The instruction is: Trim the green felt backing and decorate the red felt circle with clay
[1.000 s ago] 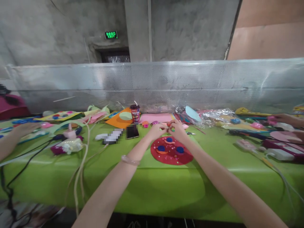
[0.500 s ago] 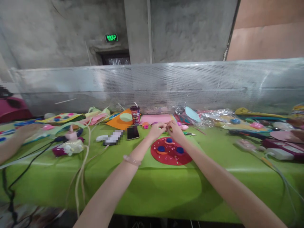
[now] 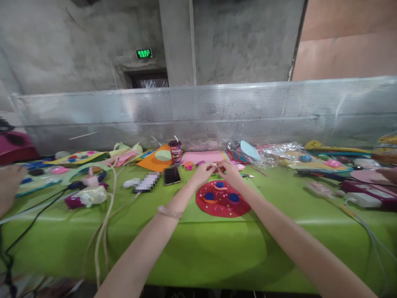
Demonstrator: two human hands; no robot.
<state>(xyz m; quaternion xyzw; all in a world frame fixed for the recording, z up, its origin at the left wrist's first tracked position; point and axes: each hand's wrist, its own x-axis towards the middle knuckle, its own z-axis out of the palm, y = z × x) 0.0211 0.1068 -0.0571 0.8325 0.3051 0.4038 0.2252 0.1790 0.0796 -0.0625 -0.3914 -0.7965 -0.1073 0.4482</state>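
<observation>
My left hand (image 3: 206, 170) and my right hand (image 3: 228, 170) meet fingertip to fingertip just above the far edge of a red disc (image 3: 221, 209). Both are pinched closed; whatever small piece sits between the fingers is too small to make out. On the disc are blue lumps with orange, pink and purple curved strips, small pale dots and pink Y-shaped marks. Pink and purple lumps of clay (image 3: 240, 167) lie behind my hands, along with an orange and pink piece (image 3: 188, 165). Beside my right hand is a small cutter (image 3: 248, 176).
A drink cup with a straw (image 3: 175, 153) and a dark phone (image 3: 171, 176) stand left of my hands, near a second phone (image 3: 147, 182). Cables (image 3: 104, 231) cross the left side. Crumpled clear plastic (image 3: 281, 153) lies back right. Another person's hand (image 3: 10, 186) shows at far left.
My hands stay together over the disc with little visible movement. The view has shifted slightly, and the other person's hand at the left has moved further left.
</observation>
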